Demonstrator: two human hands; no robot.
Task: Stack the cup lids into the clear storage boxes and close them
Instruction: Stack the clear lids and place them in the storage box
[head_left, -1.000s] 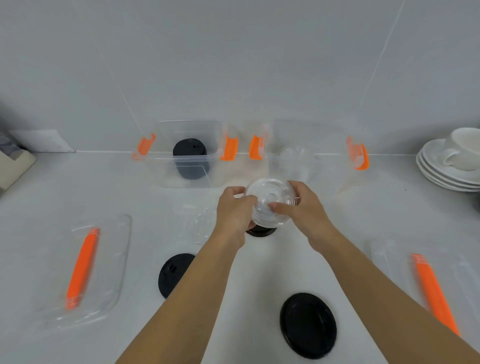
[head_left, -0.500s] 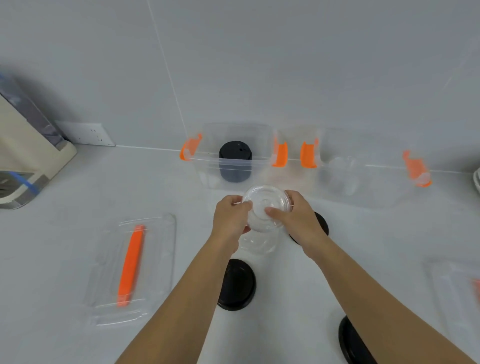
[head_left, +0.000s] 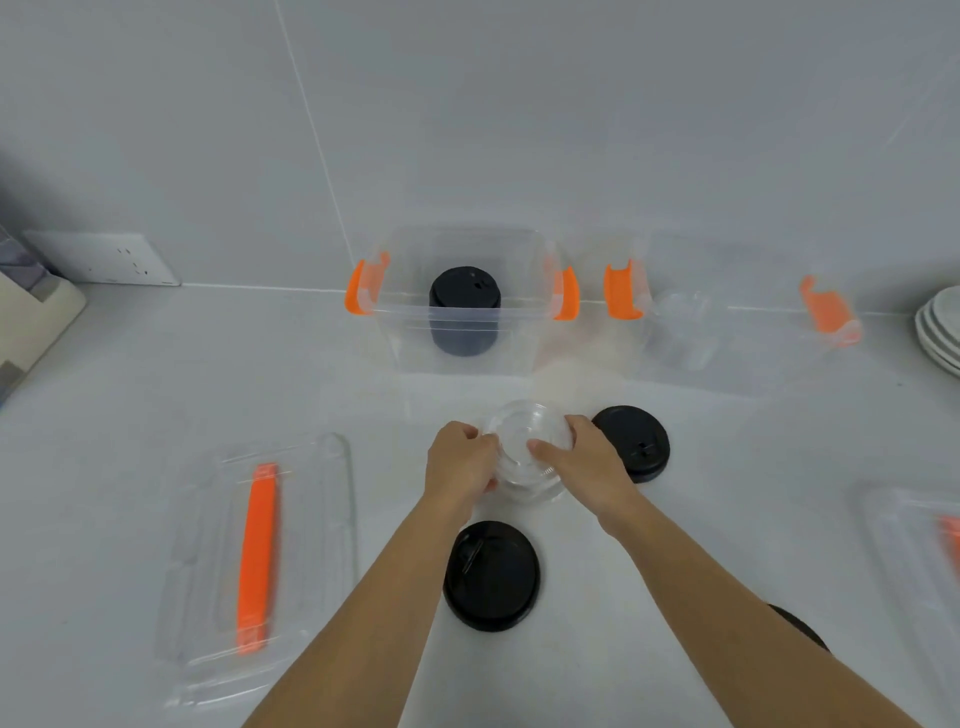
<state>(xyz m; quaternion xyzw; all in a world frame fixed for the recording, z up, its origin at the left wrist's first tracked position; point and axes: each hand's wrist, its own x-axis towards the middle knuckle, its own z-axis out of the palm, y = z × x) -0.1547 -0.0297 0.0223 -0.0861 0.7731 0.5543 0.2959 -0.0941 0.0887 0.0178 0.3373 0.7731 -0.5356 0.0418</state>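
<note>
Both hands grip a stack of clear cup lids (head_left: 524, 457) low over the white counter: my left hand (head_left: 460, 460) on its left side, my right hand (head_left: 584, 460) on its right. Behind them stands an open clear storage box (head_left: 462, 358) with orange latches, holding a stack of black lids (head_left: 464, 312). A second open clear box (head_left: 737, 358) to its right holds clear lids (head_left: 685, 332). Loose black lids lie on the counter: one (head_left: 636, 441) beside my right hand, one (head_left: 491, 574) between my forearms, one (head_left: 800, 626) partly hidden under my right forearm.
A clear box cover with an orange handle (head_left: 260, 561) lies at the left; another cover (head_left: 919, 540) is cut off at the right edge. White saucers (head_left: 940, 327) are stacked at the far right. A wall socket (head_left: 119, 260) and a beige appliance (head_left: 31, 312) are at the left.
The view has swung left and down. Both hands have lowered the clear lids toward the counter, onto the clear lid that lay below them.
</note>
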